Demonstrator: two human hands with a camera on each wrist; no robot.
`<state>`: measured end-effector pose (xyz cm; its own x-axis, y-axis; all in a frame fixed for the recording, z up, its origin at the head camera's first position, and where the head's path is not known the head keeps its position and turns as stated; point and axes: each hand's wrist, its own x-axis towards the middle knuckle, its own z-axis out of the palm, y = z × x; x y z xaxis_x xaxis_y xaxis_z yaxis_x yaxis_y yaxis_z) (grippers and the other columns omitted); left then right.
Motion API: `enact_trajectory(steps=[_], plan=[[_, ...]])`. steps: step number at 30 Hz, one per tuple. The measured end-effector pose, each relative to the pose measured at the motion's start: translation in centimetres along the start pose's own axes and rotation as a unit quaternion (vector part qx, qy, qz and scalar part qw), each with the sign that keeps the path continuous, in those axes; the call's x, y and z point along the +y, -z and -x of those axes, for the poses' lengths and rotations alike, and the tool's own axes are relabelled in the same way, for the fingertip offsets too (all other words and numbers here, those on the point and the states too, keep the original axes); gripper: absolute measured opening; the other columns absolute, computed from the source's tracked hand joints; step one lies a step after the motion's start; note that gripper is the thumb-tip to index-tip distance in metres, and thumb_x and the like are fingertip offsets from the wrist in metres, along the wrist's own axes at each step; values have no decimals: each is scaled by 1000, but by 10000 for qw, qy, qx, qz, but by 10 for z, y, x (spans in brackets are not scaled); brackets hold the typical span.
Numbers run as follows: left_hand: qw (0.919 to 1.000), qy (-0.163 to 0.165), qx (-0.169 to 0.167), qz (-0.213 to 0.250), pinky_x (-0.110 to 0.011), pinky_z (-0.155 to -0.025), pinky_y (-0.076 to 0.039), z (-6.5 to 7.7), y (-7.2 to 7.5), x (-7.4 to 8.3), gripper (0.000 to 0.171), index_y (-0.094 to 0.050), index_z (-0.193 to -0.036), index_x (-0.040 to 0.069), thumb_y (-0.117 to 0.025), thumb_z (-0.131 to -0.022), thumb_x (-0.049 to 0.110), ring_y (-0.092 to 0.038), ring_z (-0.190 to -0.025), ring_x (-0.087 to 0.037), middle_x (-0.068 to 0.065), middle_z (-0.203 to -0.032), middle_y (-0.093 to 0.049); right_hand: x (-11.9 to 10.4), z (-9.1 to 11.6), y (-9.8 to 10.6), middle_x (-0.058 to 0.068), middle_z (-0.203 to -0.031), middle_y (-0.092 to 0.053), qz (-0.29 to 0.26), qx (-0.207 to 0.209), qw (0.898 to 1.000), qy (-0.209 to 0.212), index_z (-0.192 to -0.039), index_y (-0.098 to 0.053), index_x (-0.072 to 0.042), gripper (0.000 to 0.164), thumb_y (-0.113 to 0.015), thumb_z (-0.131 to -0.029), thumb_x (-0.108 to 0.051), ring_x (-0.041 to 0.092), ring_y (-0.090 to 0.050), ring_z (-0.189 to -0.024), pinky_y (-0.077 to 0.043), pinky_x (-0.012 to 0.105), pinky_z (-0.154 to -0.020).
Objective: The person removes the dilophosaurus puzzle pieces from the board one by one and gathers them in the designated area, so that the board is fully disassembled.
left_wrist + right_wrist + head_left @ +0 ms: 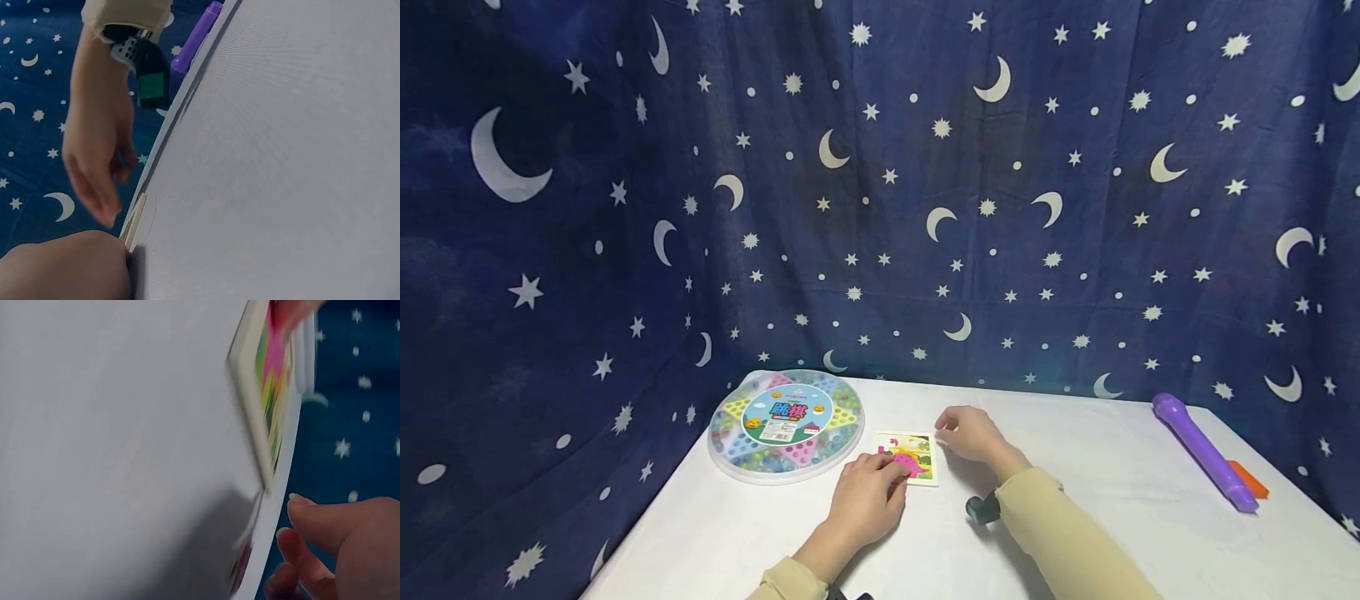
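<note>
Along the left edge of the table (1097, 492), I see a round box (787, 400), its clear lid showing coloured marbles (760, 462) in the outer pockets. Next, the left hand (868, 498) rests its fingertips on the lower left of a square dinosaur picture (914, 457), which lies flat between both hands. The right hand (973, 433) hangs just off the picture's right edge, thumb and forefinger narrowly apart; the right wrist view gives me a small colourful piece (240, 569) nearby, too blurred to identify. Rightward, I have a broad stretch of white tabletop reaching to a purple stick (1204, 454) near the right edge, an orange piece (1251, 480) just beside it.
</note>
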<state>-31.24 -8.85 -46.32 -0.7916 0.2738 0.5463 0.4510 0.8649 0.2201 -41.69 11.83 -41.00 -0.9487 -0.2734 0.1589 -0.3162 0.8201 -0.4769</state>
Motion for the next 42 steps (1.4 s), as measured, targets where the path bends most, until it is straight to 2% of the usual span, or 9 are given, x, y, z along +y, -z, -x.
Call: enact_trajectory(steps=[8, 14, 19, 26, 29, 34, 36, 42], plan=[[9999, -46, 19, -101, -48, -94, -49, 0, 0, 0, 18, -77, -109, 20, -69, -94, 27, -63, -109, -24, -4, -116, -72, -37, -7, -19, 2, -99, -70, 160, -471, 9971, 581, -103, -77, -18, 12, -68, -97, -13, 24, -64, -99, -51, 52, -95], [9997, -133, 146, -163, -47, -91, -50, 0, -1, 0, 16, -76, -106, 20, -70, -94, 27, -63, -105, -23, -3, -112, -72, -52, -9, -32, 3, -90, -63, 524, -636, 9906, 1088, -104, -74, -14, 11, -68, -97, -8, 20, -58, -82, -54, 47, -88], [9997, -144, 141, -136, -46, -90, -50, 1, -1, 1, 14, -76, -104, 20, -70, -93, 26, -63, -104, -23, -3, -112, -72, -54, -9, -37, 3, -92, -57, 798, -751, 9906, 822, -105, -69, -17, 14, -68, -96, -7, 19, -56, -82, -54, 48, -91], [9996, -174, -67, -218, -47, -94, -50, 0, 0, 1, 16, -73, -109, 18, -66, -97, 26, -63, -111, -27, -7, -130, -68, -55, -10, -34, 4, -97, -56, 826, -832, 9909, 654, -104, -69, -20, 24, -71, -89, -2, 19, -54, -84, -53, 46, -93], [9990, -245, -164, -347, -47, -97, -48, 1, 1, 2, 15, -69, -111, 18, -63, -99, 25, -61, -115, -27, -3, -125, -71, -56, -9, -33, 4, -97, -56, 784, -870, 9909, 667, -104, -69, -19, 26, -71, -87, 0, 19, -53, -85, -53, 47, -94], [9976, -186, -455, -496, -49, -103, -45, 2, 5, 4, 31, -65, -129, 11, -56, -103, 26, -57, -123, -28, -4, -130, -67, -57, -8, -30, 5, -98, -57, 800, -907, 9901, 719, -106, -69, -19, 28, -70, -88, 1, 21, -55, -89, -52, 49, -96], [9965, -167, -565, -596, -50, -105, -44, 3, 5, 4, 39, -63, -137, 8, -53, -104, 27, -56, -126, -29, -7, -137, -64, -58, -8, -30, 6, -101, -58, 812, -938, 9899, 691, -108, -69, -20, 28, -69, -89, 0, 22, -57, -93, -51, 52, -98], [9948, -176, -675, -748, -50, -105, -43, 4, 1, 3, 43, -62, -140, 8, -49, -105, 30, -53, -128, -30, -8, -140, -60, -58, -8, -30, 6, -104, -58, 741, -1030, 9902, 581, -108, -69, -21, 28, -68, -90, 0, 24, -58, -98, -49, 57, -99]])
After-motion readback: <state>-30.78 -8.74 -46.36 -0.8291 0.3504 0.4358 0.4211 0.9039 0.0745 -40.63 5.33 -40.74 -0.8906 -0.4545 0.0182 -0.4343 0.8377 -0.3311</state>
